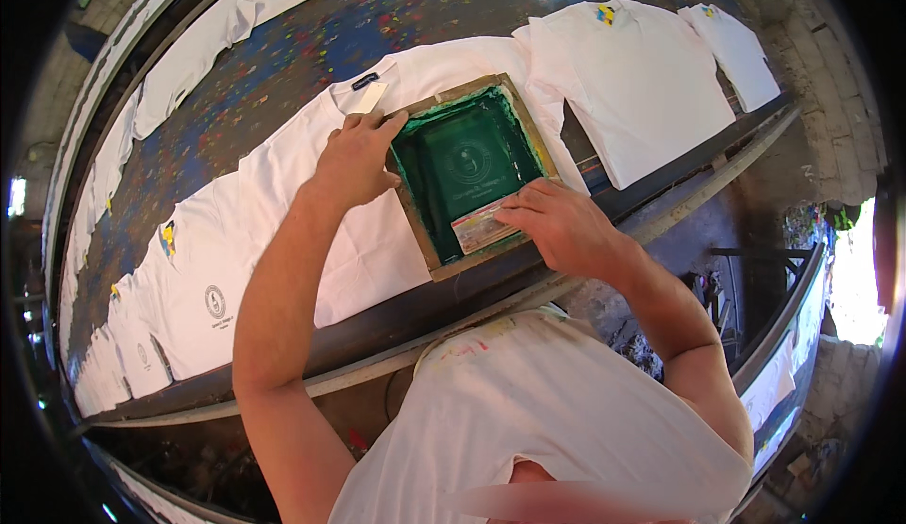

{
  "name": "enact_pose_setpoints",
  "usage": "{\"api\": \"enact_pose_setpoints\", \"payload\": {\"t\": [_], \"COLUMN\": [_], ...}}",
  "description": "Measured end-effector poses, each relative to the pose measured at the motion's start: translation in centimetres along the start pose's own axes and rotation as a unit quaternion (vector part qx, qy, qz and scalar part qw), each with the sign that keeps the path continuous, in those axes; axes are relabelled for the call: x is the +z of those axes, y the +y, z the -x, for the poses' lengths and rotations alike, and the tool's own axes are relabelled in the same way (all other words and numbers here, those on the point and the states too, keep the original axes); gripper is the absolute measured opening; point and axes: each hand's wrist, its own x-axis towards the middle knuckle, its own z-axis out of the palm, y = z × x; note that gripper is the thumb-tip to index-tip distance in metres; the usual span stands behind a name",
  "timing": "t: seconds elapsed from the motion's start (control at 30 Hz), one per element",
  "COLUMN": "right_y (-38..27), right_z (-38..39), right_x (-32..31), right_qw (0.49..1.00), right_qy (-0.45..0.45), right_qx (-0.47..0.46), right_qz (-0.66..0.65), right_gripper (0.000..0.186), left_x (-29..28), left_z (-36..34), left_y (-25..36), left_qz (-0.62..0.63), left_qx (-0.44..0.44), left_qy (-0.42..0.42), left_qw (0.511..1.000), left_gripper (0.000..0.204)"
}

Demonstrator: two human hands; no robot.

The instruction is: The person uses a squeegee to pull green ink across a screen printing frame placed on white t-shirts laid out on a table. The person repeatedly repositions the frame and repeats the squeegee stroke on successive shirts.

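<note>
A wooden screen printing frame (528,128) with green mesh lies on a white T-shirt (363,250) in front of me. A round emblem with lettering shows faintly in the mesh. At the frame's upper left corner, my left hand (357,158) grips the wood with fingers and thumb. My right hand (559,226) is closed on the right end of a squeegee (479,228). That squeegee lies across the lower part of the mesh, inside the frame. My right fingers hide its end.
Several white T-shirts lie along the long table, including one with a dark printed emblem (201,269) at left and a plain one (632,81) at right. More shirts line the far edge. A rail (703,167) runs along the near edge, close to my body.
</note>
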Motion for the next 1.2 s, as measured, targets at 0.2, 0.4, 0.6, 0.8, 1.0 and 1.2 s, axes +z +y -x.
{"api": "enact_pose_setpoints", "payload": {"t": [0.2,0.4,0.6,0.8,1.0,1.2], "right_y": [1.6,5.7,9.5,9.4,5.6,4.0], "right_z": [-1.8,-7.0,-12.1,-10.1,-3.6,0.1], "right_x": [-1.6,-2.2,-0.3,1.5,2.5,1.7], "right_qw": [0.997,0.995,0.999,0.998,0.993,0.985], "right_qy": [-0.069,-0.063,0.000,-0.003,0.017,-0.015], "right_qx": [0.024,0.021,0.043,-0.051,-0.108,-0.163], "right_qz": [-0.037,-0.069,0.017,0.035,0.043,0.045], "right_gripper": [0.037,0.035,0.034,0.044,0.042,0.038], "left_x": [-0.8,-0.6,-0.1,-0.2,-0.2,1.1], "left_z": [-1.6,-2.4,-2.2,-2.3,-1.9,-1.9], "left_y": [1.1,1.8,1.4,1.8,2.1,0.6], "left_qz": [-0.033,-0.042,0.022,0.016,0.028,0.050], "left_qx": [-0.043,-0.089,-0.121,-0.135,-0.140,-0.129], "left_qy": [-0.066,-0.078,-0.063,-0.052,-0.044,-0.031], "left_qw": [0.996,0.992,0.990,0.989,0.989,0.990], "left_gripper": [0.102,0.103,0.103,0.107,0.107,0.107]}}
